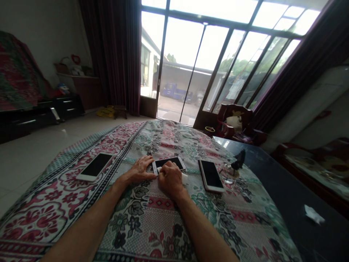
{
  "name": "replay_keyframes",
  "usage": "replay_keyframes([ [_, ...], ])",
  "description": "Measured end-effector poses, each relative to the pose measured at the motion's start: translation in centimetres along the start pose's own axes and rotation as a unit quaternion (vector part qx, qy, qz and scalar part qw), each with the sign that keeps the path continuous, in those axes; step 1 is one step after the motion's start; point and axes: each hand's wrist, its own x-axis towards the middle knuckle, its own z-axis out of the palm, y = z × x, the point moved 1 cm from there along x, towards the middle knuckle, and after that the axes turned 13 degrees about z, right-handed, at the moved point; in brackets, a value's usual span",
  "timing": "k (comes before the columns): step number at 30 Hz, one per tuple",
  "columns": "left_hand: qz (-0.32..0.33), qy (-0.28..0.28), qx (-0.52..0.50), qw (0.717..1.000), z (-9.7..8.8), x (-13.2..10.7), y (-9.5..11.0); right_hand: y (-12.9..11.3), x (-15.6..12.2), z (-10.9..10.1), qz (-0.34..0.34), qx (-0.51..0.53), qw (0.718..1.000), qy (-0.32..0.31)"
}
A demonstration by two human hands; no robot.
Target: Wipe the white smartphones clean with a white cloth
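Three smartphones lie on a floral quilted cloth [152, 214], each with a dark screen and a pale frame. The middle smartphone [168, 163] sits between my hands. My right hand [169, 178] curls over its near edge, and its fingers hide the lower part of the phone. My left hand [139, 170] rests flat on the cloth, fingertips against the phone's left side. The left smartphone [95, 166] and the right smartphone [211, 175] lie apart from both hands. A small white piece [184, 178] pokes out beside my right hand.
A small glass dish [228, 174] holding a dark figurine [239, 160] stands right of the phones. Beyond the cloth's right side lies a dark glass tabletop [275, 185] with a crumpled white tissue [313, 214]. A wooden armchair [234, 122] stands further back.
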Motion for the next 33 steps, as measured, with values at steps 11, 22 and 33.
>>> replay_keyframes([
  [11, 0.002, 0.015, -0.007, 1.0, -0.1, -0.1, 0.3, 4.4, 2.6, -1.4, 0.074, 0.064, 0.988, 0.122],
  [22, -0.004, 0.03, 0.016, 0.999, -0.2, 0.0, 0.9, 5.9, 2.8, -0.3, 0.136, -0.032, 0.986, 0.095],
  [33, 0.033, 0.048, -0.009, 0.998, -0.7, 0.0, 0.8, 3.4, 2.1, -0.4, 0.062, -0.03, 0.997, 0.045],
])
